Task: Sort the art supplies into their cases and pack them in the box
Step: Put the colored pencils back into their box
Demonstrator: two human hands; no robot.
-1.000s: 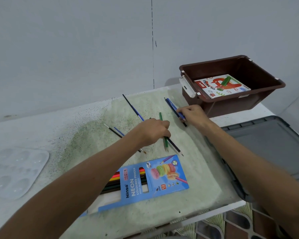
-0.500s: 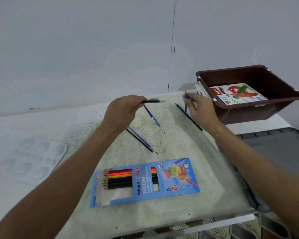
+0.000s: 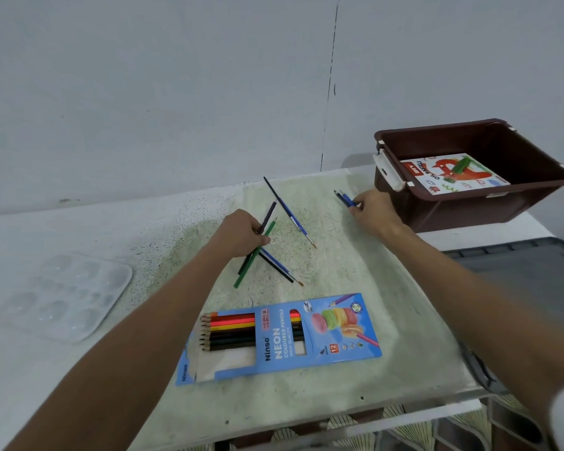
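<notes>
My left hand (image 3: 241,234) grips a green pencil (image 3: 246,271) and a dark pencil (image 3: 269,213) above the stained mat. My right hand (image 3: 372,211) pinches a blue pencil and a dark one (image 3: 344,198) near the brown box (image 3: 469,209). The blue pencil case (image 3: 323,340) lies open in front of me with several coloured pencils (image 3: 232,333) inside. Two paintbrushes (image 3: 279,266) lie crossed under my left hand, and a third brush (image 3: 290,214) lies beyond it. An oil pastels pack (image 3: 453,174) sits in the box.
A clear plastic paint palette (image 3: 66,296) lies at the left of the table. A dark grey lid (image 3: 518,278) lies to the right, below the brown box. The table's front edge (image 3: 339,431) is close to me, and a grey wall stands behind.
My left hand has come down from its raised position and now holds the green and dark pencils lower over the brushes. My right hand still holds its pencils by the box.
</notes>
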